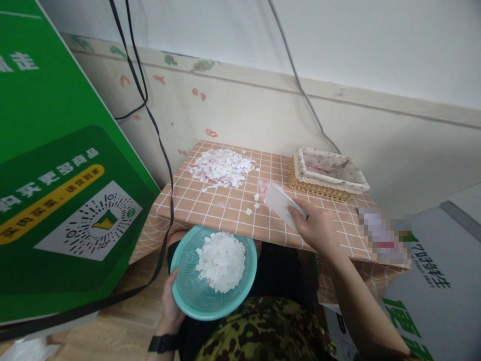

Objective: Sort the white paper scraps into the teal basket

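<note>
My left hand [172, 300] grips the rim of a turquoise plastic basket [184, 296] held over my lap, just below the table's front edge. Inside the basket is a heap of small white paper scraps [221, 261]. A flat, white, card-like piece [280, 203] is pinched between the thumb and fingers of my right hand [315, 225]. Its far edge is down on the checked tablecloth, beside some pinkish scraps [265, 185]. Left of it lie several loose white squares [256, 201]. At the table's back left spreads a larger pile of white and pink paper scraps [221, 167].
A lined wicker basket [326, 188] stands at the table's back right. Near the right edge lies a blurred flat item [383, 235]. A green printed panel [75, 150] rises on the left, with a black cable [165, 155] hanging before it. Grey boxes [451, 240] stand at right.
</note>
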The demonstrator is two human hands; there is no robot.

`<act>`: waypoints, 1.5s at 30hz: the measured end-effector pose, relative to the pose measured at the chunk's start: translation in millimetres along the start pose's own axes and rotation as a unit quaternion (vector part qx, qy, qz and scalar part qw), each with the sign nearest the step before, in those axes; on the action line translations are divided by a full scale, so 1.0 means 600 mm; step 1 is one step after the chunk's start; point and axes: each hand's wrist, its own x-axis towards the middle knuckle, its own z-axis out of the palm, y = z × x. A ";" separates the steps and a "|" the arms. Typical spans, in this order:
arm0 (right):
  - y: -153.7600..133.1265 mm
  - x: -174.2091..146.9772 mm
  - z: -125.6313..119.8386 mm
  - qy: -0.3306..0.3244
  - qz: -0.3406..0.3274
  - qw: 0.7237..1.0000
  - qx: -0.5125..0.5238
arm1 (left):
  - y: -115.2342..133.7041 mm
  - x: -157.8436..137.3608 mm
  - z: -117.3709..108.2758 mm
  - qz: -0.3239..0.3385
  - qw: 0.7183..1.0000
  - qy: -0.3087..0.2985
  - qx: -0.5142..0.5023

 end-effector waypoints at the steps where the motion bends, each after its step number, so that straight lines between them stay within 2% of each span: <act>1: -0.002 -0.005 0.002 0.006 0.008 1.000 -0.006 | 0.000 0.000 0.000 0.001 1.000 0.003 0.000; 3: -0.006 -0.013 0.006 0.009 0.017 1.000 -0.009 | -0.001 0.001 -0.001 -0.002 1.000 0.007 -0.001; 8: -0.011 -0.021 0.007 -0.006 0.019 0.998 0.058 | -0.003 0.006 -0.007 -0.002 1.000 0.010 -0.003; 13: 0.005 -0.011 0.007 0.038 0.031 0.999 -0.003 | -0.005 0.007 -0.010 0.000 1.000 0.011 0.004; 16: 0.005 -0.009 0.012 0.026 0.013 0.999 -0.025 | -0.005 0.007 -0.009 0.001 1.000 0.008 0.004; 20: -0.004 -0.014 0.014 0.002 0.003 1.000 0.012 | -0.004 0.007 -0.007 -0.002 1.000 0.007 -0.003; 25: -0.002 -0.019 0.012 0.037 0.013 0.999 -0.035 | -0.001 0.001 -0.002 -0.004 1.000 0.017 -0.003; 30: -0.003 -0.018 0.014 0.041 0.003 0.998 -0.057 | -0.001 -0.001 0.000 -0.012 1.000 0.006 -0.001; 33: -0.008 -0.019 0.016 0.035 0.004 0.998 -0.043 | -0.002 0.002 -0.002 -0.003 1.000 0.011 0.002; 39: -0.017 -0.017 0.018 0.000 -0.013 0.999 0.051 | -0.004 0.007 -0.005 0.006 1.000 0.011 0.008; 45: -0.019 0.005 0.034 0.032 -0.003 0.999 0.017 | -0.004 0.005 -0.004 -0.002 1.000 -0.002 0.003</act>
